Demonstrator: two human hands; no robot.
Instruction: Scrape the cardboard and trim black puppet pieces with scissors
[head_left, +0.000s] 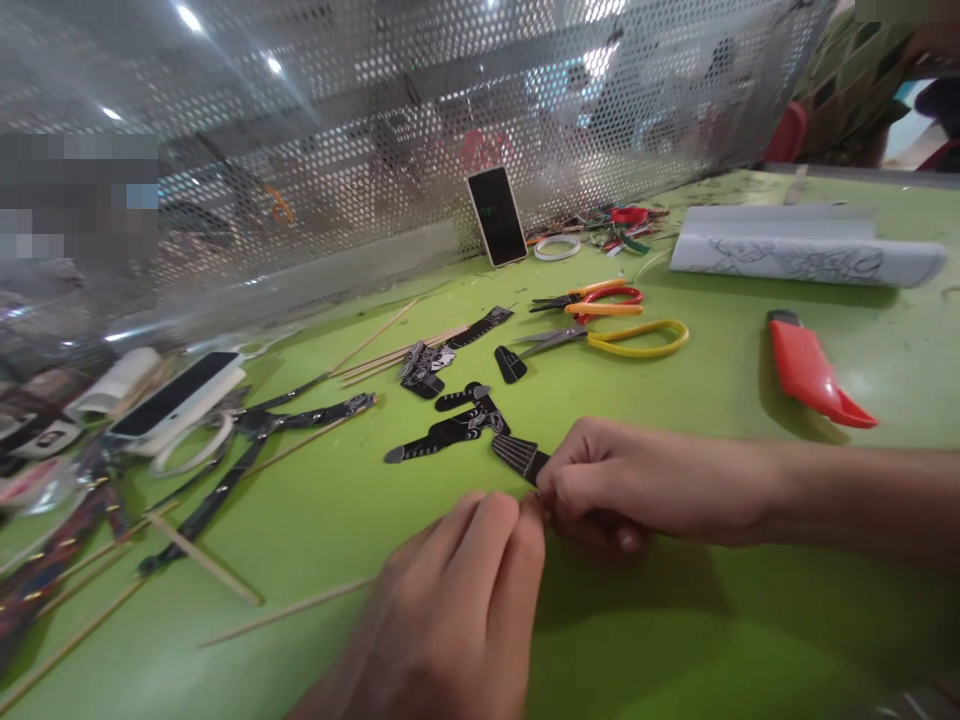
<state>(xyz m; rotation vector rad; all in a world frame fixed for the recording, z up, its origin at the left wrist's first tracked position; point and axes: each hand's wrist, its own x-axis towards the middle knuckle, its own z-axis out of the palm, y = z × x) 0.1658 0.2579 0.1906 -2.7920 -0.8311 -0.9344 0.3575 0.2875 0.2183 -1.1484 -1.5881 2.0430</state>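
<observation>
Might crease or tear black cutout (516, 456), pinched tight in right hand (600, 482) and poking out just beyond grip, if twisted against left hand (466, 590), bunched alongside, can't tell whether holding anything.

On the smooth green tabletop (337, 530), flat black cut-out pieces (454, 428) lie just beyond the bare left hand (465, 580) and bare right hand (600, 480), with yellow-handled metal scissors (637, 344) behind, to the right. A thin black rectangular phone (499, 218) stands farther back, before the grey perforated metal screen (375, 130). Narrow black strips (217, 500) and long pale wooden sticks (206, 562) lie left; a red plastic tool (810, 368) lies right, with a rolled white paper sheet (802, 258) behind it.
</observation>
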